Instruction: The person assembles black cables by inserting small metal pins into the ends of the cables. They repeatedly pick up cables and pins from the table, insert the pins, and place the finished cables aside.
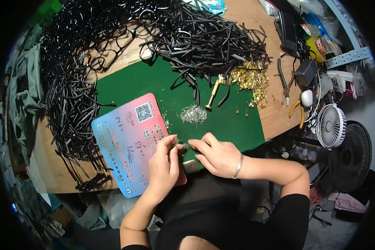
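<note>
My left hand [166, 160] rests over the right edge of a blue and pink printed mat [112, 133], its thumb and fingers pinched together. Close beside it, my right hand [219, 156] has its thumb and index finger drawn in toward the same spot. Small metal bits [182, 143] lie between the fingertips; what each hand grips is too small to make out. Under the hands, a silvery block [191, 166] shows at the table edge. A heap of tiny silver parts [193, 115] sits just beyond on the green mat [241, 129]. A brass-coloured screwdriver [212, 96] lies farther off.
Small gold parts [254, 81] are heaped at the mat's far right. Black strips [212, 41] pile along the back and left, with black eyeglass frames [112, 48] among them. Pliers [284, 83], yellow-handled pliers [296, 111] and a white fan [331, 126] stand right.
</note>
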Tool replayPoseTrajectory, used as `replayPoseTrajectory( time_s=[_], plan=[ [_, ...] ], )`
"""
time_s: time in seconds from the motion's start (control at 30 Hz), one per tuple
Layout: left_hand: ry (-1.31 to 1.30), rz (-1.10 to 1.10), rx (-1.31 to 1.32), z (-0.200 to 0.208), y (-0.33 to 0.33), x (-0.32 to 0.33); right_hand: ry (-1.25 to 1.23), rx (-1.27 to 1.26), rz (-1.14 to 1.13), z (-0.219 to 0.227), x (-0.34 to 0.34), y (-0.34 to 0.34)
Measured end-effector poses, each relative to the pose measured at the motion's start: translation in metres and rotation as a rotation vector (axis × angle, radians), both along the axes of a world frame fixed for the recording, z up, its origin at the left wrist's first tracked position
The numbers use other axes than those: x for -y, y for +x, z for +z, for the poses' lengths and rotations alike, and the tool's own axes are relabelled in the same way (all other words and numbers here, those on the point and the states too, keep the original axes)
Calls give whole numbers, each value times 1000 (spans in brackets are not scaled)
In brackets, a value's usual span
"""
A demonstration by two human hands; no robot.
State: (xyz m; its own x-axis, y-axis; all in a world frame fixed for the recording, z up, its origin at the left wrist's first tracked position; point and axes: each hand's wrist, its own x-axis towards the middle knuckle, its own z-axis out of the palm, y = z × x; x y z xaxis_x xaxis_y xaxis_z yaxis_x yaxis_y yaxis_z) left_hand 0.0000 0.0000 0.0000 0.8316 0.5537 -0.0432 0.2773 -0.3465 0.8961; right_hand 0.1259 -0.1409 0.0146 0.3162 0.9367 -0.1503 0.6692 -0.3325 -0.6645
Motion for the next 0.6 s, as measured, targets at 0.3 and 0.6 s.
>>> replayPoseTrajectory(
  time_s=[0.3,0.6],
  plan=[
    [623,-18,179,20,145,-57,83,-62,-28,-7,16,24],
    [1138,-356,60,-7,191,-47,130,-79,-34,-15,18,28]
  ],
)
